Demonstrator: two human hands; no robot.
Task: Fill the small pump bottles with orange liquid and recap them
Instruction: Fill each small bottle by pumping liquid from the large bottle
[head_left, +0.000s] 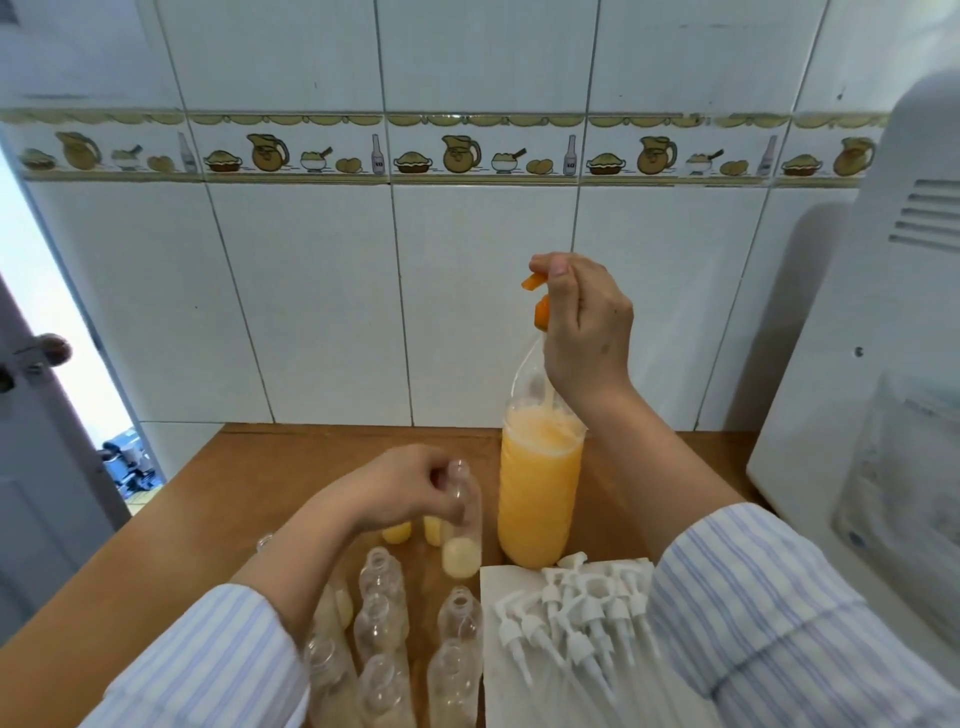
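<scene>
Left hand (410, 488) grips the neck of a small bottle (462, 525), upright mid-desk, pale liquid low in its base. Right hand (582, 322) pinches the orange pump top (540, 301) of the big bottle (540, 488) near the desk's back edge. Empty bottles (384, 623) cluster at the front edge; white pump caps (576, 618) lie on paper (493, 691) beside them. Advice: bring the small neck close under the nozzle, keep it upright, dispense slowly, stop short of the neck.

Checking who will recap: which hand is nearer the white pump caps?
Left. The left hand holds a small bottle just beside the white pump caps; the right hand is raised high above.
</scene>
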